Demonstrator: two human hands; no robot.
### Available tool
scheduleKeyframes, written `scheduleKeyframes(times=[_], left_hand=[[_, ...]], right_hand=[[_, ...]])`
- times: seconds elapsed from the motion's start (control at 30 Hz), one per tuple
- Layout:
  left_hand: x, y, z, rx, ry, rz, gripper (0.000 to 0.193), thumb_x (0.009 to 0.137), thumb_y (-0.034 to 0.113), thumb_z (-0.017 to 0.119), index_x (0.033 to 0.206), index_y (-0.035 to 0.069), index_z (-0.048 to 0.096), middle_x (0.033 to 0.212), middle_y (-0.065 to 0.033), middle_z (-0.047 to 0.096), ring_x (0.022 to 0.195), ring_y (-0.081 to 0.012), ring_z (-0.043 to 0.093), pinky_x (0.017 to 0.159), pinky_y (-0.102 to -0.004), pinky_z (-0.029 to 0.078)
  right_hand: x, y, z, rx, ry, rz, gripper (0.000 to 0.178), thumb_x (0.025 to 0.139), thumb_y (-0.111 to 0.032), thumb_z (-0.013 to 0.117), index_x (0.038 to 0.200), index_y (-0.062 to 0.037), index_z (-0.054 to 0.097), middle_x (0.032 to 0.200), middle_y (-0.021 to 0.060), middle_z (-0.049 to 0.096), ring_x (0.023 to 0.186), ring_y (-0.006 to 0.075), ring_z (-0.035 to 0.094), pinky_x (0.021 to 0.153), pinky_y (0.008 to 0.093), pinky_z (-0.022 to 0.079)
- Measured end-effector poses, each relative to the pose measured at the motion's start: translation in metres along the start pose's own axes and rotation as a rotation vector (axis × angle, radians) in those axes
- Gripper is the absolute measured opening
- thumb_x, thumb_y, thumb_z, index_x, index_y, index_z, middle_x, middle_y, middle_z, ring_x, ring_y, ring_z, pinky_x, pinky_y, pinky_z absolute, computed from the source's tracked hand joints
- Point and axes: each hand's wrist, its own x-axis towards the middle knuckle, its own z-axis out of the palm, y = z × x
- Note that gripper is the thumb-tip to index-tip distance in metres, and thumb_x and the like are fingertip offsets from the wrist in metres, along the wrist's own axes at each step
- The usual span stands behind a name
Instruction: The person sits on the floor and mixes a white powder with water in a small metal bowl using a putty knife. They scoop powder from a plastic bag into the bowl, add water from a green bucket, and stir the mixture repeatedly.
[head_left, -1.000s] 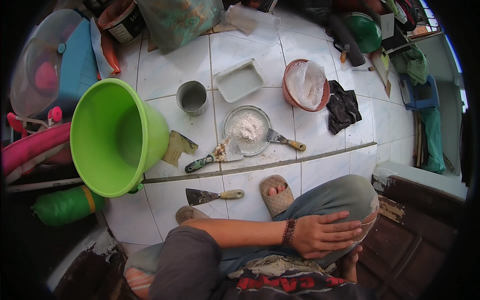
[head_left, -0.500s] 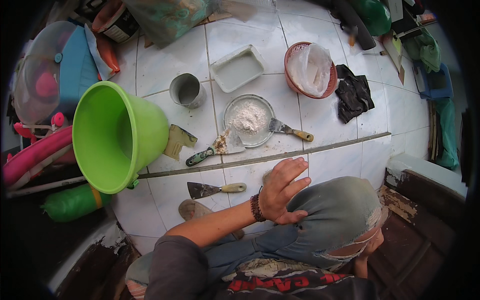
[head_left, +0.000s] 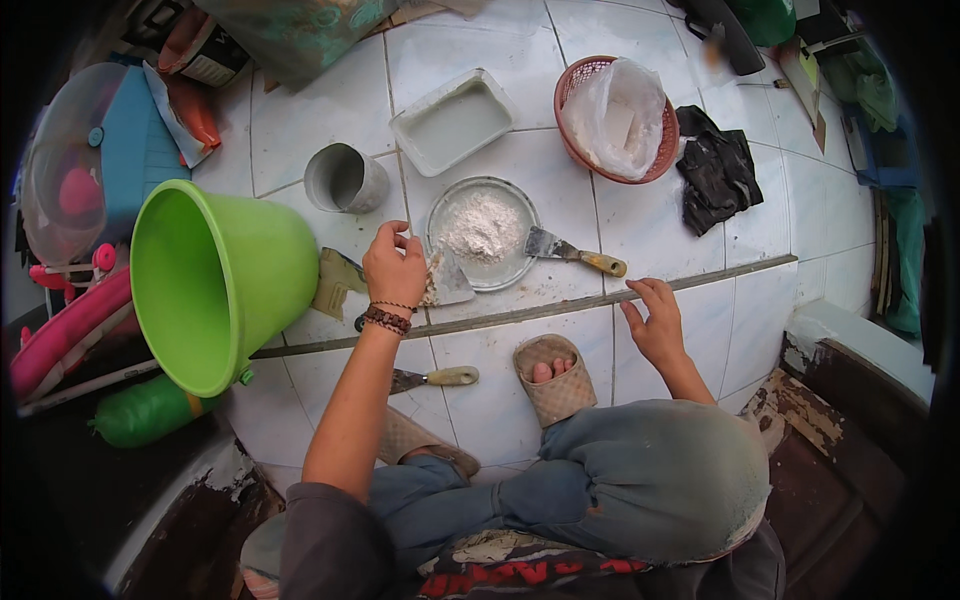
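Observation:
My left hand (head_left: 395, 262), a beaded bracelet at its wrist, hovers over a wide scraper (head_left: 447, 283) and hides much of its handle. Its fingers are loosely bent, with nothing visible in them. My right hand (head_left: 655, 325) is open, fingers stretched near the wooden handle of a second scraper (head_left: 605, 263), apart from it. That scraper's blade rests on the rim of a round tray (head_left: 440, 222) holding a heap of white powder (head_left: 483, 225). Between my feet and the bucket, a third scraper (head_left: 452, 376) lies partly behind my left forearm.
Beyond the tray stand a grey metal cup (head_left: 346, 180), a rectangular white tub (head_left: 455, 122) and a reddish basket (head_left: 578, 150) with a plastic bag. A black bag (head_left: 718, 178) lies to the right. A large green bucket (head_left: 215, 290) leans at left, beside a cardboard scrap (head_left: 337, 283).
My left hand has swung from above my knee to the left and forward, over the wide scraper. My right hand has come up from beside my leg toward the wooden-handled scraper.

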Motion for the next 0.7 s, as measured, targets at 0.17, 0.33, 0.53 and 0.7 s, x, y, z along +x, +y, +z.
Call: scheduleKeyframes(times=[0.17, 0.33, 0.53, 0.7], left_hand=[[-0.020, -0.043, -0.007, 0.371, -0.059, 0.148, 0.029, 0.081, 0.007, 0.064, 0.109, 0.002, 0.060, 0.105, -0.0163, 0.061, 0.098, -0.0348, 0.060, 0.083, -0.0447, 0.050], [-0.036, -0.067, -0.009, 0.418, -0.065, 0.111, 0.031, 0.078, 0.007, 0.066, 0.108, 0.003, 0.060, 0.106, -0.0156, 0.060, 0.102, -0.0360, 0.058, 0.085, -0.0451, 0.049], [-0.049, -0.088, -0.024, 0.553, -0.050, 0.202, 0.030, 0.076, 0.007, 0.067, 0.105, 0.005, 0.062, 0.102, -0.0150, 0.061, 0.097, -0.0343, 0.061, 0.083, -0.0449, 0.050], [-0.045, -0.066, -0.011, 0.354, -0.038, 0.168, 0.022, 0.080, 0.012, 0.066, 0.101, 0.006, 0.064, 0.089, -0.0138, 0.063, 0.081, -0.0336, 0.064, 0.072, -0.0451, 0.051]], right_hand=[[0.067, 0.005, 0.036, -0.065, -0.180, -0.119, 0.044, 0.077, -0.012, 0.077, 0.118, -0.0064, 0.062, 0.115, 0.0122, 0.060, 0.109, 0.0313, 0.055, 0.097, 0.0431, 0.041], [0.079, 0.010, 0.040, -0.023, -0.234, -0.182, 0.037, 0.080, -0.015, 0.076, 0.113, -0.0056, 0.062, 0.106, 0.0143, 0.065, 0.100, 0.0326, 0.061, 0.088, 0.0416, 0.047], [0.085, -0.039, 0.008, 0.085, -0.367, -0.005, 0.035, 0.084, -0.022, 0.071, 0.112, -0.0052, 0.060, 0.095, 0.0189, 0.069, 0.086, 0.0374, 0.067, 0.077, 0.0449, 0.052], [0.080, -0.046, 0.018, 0.155, -0.245, -0.001, 0.034, 0.082, -0.021, 0.073, 0.110, -0.0047, 0.062, 0.094, 0.0193, 0.070, 0.085, 0.0378, 0.067, 0.076, 0.0447, 0.052]])
